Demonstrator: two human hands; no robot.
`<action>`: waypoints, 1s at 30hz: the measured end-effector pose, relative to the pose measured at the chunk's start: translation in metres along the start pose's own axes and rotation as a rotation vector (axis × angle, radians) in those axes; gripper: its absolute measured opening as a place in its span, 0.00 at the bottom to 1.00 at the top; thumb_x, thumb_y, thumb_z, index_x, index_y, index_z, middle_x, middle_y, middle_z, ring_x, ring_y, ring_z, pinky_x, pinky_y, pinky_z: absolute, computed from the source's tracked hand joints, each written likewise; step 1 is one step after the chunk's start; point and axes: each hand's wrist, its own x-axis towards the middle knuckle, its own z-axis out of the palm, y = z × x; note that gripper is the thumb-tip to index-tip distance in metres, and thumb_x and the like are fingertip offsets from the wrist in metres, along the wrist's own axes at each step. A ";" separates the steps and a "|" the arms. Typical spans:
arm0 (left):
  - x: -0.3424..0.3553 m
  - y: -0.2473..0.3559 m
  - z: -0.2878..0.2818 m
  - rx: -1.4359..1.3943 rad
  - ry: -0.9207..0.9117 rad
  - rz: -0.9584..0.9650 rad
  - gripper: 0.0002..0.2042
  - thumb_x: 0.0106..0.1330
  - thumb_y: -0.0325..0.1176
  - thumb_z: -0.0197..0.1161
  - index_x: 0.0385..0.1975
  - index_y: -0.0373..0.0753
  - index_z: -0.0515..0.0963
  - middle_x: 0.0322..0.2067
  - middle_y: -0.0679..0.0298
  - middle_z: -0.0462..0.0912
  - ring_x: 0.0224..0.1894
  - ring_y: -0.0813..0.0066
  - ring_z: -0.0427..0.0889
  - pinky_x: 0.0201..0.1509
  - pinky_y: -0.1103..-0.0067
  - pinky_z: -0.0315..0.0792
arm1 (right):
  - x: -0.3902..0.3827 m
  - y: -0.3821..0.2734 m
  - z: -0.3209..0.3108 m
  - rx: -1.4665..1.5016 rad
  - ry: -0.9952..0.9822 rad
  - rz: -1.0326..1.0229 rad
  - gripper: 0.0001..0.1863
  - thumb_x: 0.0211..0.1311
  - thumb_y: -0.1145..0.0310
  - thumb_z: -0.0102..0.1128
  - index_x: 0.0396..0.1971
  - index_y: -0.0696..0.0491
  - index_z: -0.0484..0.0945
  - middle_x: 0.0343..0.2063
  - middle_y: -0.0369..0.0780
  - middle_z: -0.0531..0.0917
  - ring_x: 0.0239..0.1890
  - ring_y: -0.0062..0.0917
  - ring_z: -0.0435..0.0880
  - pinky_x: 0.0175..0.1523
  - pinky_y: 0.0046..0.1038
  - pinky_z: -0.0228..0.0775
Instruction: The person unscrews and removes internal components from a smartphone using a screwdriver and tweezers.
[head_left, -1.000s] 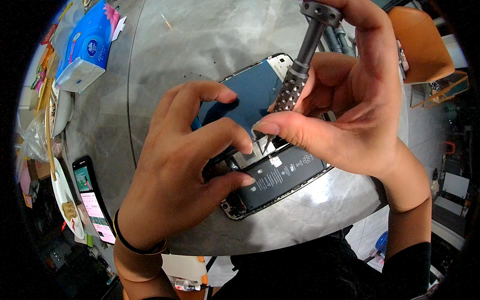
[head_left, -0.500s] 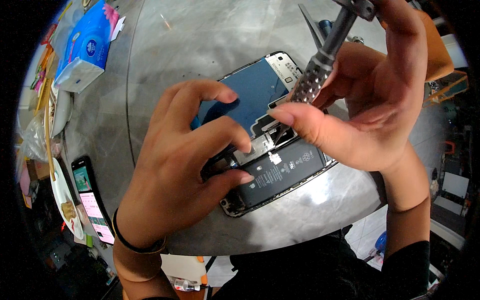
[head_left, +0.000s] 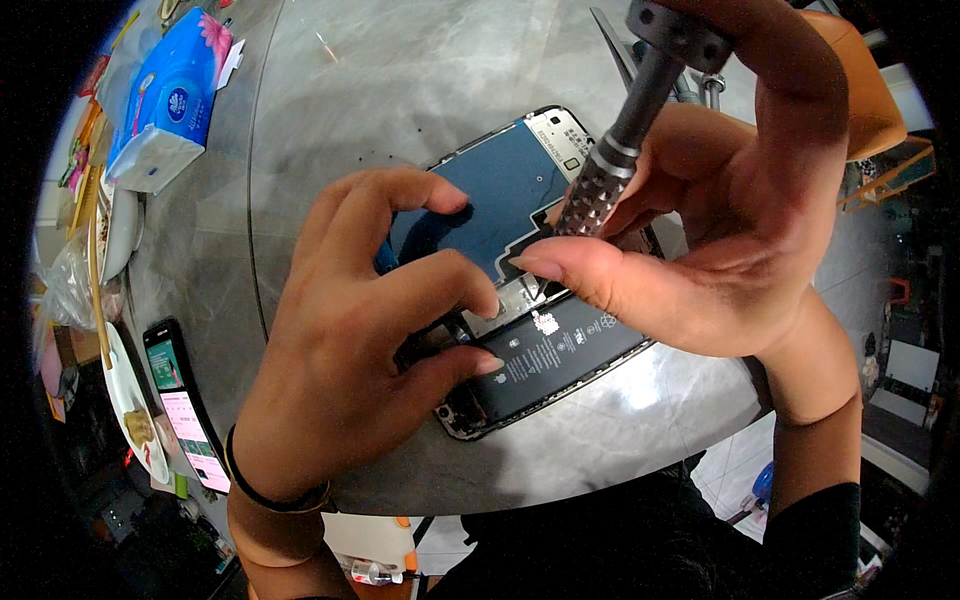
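Note:
An opened smartphone lies tilted on the grey table, its black battery (head_left: 560,350) in the near half and the display's blue inner side (head_left: 480,195) in the far half. Between them runs a silver metal plate (head_left: 515,300). In my right hand (head_left: 715,265) is a grey metal screwdriver (head_left: 610,160) with a studded grip, pinched by thumb and fingers and leaning rightward at its top. Its tip points down by the plate; the thumb partly hides it. My left hand (head_left: 335,310) spreads over the phone's left end, index fingertip by the plate, thumb tip at the battery, a gap between.
A blue tissue pack (head_left: 165,105) stands at the far left. Nearer are a white plate with food scraps (head_left: 128,400) and a second phone with a lit screen (head_left: 185,405). Metal tweezers (head_left: 610,45) lie beyond my right hand. An orange chair back (head_left: 865,90) is at the far right.
The screwdriver's upper end has shifted left and it stands a little more upright. My right hand has moved slightly left and down with it. My left hand has barely moved.

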 end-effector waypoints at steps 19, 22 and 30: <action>-0.002 -0.003 -0.002 0.046 -0.026 0.042 0.20 0.41 0.40 0.76 0.32 0.40 0.78 0.53 0.53 0.72 0.58 0.52 0.68 0.61 0.63 0.61 | -0.004 0.000 -0.005 0.004 -0.031 0.006 0.27 0.55 0.75 0.65 0.53 0.55 0.63 0.35 0.40 0.79 0.34 0.19 0.81 0.36 0.18 0.75; 0.000 -0.002 -0.003 0.040 -0.057 0.037 0.20 0.41 0.40 0.77 0.32 0.40 0.78 0.53 0.53 0.72 0.58 0.52 0.67 0.61 0.64 0.60 | -0.004 -0.002 -0.006 -0.001 -0.037 0.013 0.27 0.55 0.74 0.65 0.53 0.55 0.63 0.35 0.40 0.79 0.34 0.19 0.81 0.36 0.18 0.75; -0.001 -0.001 -0.002 0.016 -0.022 0.028 0.19 0.38 0.38 0.78 0.30 0.40 0.79 0.52 0.53 0.70 0.58 0.53 0.68 0.61 0.65 0.61 | -0.004 -0.002 -0.009 0.014 -0.051 0.020 0.25 0.55 0.73 0.65 0.52 0.55 0.65 0.35 0.40 0.80 0.34 0.20 0.81 0.37 0.19 0.75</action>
